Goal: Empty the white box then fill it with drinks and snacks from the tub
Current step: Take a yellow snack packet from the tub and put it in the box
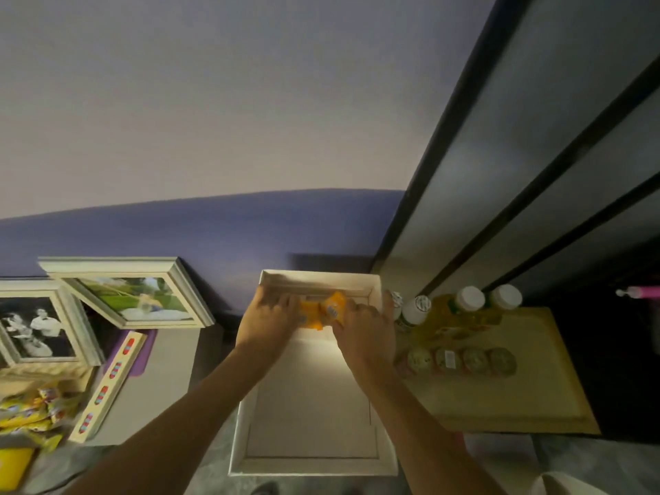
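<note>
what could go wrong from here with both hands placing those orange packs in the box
The orange snack packs are pinched between the left hand and the right hand at the far end of the white box; squeezing could crush them. The right wrist passes close to the bottles standing beside the box, so pulling back might topple one.

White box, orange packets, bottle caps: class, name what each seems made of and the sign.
White box: likely painted wood or stiff board, matte, thick straight walls. Orange packets, held by both hands: glossy plastic wrap, crinkled. Bottle caps: probably white plastic, smooth.
</note>
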`<action>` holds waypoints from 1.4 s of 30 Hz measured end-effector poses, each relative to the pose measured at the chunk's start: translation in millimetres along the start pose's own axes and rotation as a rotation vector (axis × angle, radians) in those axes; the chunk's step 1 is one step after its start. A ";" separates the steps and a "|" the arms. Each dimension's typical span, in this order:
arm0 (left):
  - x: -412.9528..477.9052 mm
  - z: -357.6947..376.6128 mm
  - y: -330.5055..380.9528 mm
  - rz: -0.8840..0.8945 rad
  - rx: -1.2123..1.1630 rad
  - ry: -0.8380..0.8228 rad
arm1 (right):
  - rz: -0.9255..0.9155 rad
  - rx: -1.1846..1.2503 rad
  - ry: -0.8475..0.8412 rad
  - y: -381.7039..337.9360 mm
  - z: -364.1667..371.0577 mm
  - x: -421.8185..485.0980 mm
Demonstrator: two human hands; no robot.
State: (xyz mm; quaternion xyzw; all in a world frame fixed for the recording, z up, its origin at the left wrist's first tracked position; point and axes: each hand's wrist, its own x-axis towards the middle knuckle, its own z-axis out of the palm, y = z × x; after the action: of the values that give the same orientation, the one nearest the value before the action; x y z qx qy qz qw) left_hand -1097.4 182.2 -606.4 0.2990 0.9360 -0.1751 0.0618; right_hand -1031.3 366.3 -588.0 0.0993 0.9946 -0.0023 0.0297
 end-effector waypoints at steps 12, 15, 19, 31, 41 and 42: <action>-18.8 -38.4 -21.8 -0.108 -0.598 0.182 | 0.032 0.163 0.031 9.8 -45.7 -10.5; -36.9 -71.6 -48.0 -0.194 -0.776 0.267 | 0.116 0.322 0.152 13.5 -92.4 -18.6; -63.6 -128.7 -84.0 -0.216 -0.881 0.325 | 0.199 0.412 0.220 14.2 -165.2 -34.4; -228.7 -248.3 -174.3 -0.402 -0.847 0.495 | -0.033 0.552 0.230 -57.8 -339.4 -83.3; -477.6 -210.7 -191.5 -0.966 -0.757 0.527 | -0.574 0.580 0.073 -229.0 -365.7 -142.6; -505.1 -206.2 -191.4 -1.022 -0.739 0.523 | -0.626 0.595 0.039 -249.7 -364.8 -153.3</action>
State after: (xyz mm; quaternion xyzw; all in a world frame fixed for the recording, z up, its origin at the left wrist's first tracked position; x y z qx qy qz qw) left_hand -800.0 -159.8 -247.5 -0.1887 0.9422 0.2268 -0.1588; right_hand -952.1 95.1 -215.1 -0.2028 0.9331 -0.2961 -0.0212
